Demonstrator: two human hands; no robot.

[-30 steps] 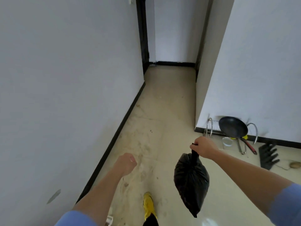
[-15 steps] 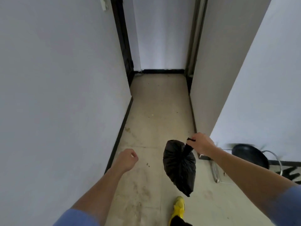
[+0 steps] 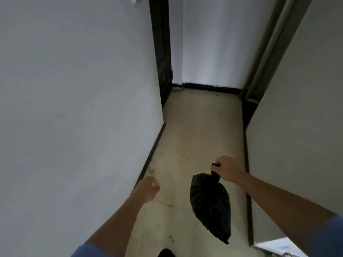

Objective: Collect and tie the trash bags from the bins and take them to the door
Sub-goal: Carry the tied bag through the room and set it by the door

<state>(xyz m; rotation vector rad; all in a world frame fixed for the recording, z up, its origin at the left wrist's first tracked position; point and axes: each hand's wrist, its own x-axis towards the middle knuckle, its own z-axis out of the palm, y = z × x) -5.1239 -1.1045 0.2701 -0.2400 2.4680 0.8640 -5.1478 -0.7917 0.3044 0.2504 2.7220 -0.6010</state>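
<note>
A small black trash bag [image 3: 211, 206] hangs in the air above the hallway floor, its neck tied and twisted. My right hand [image 3: 227, 168] grips that neck from above, with the bag dangling below and to the left of it. My left hand [image 3: 148, 189] is held out in front at the lower middle, fingers curled into a fist with nothing in it. It is apart from the bag, close to the left wall.
A narrow hallway with a beige floor [image 3: 200, 130] runs ahead between white walls. A dark door frame [image 3: 161, 52] stands at the far left and another dark opening [image 3: 248, 108] at the far right. A black baseboard [image 3: 211, 88] closes the end wall.
I have walked forward into the hallway; the pan and rack by the right wall have dropped out of view. The bag still hangs from my right hand and has swung slightly.
</note>
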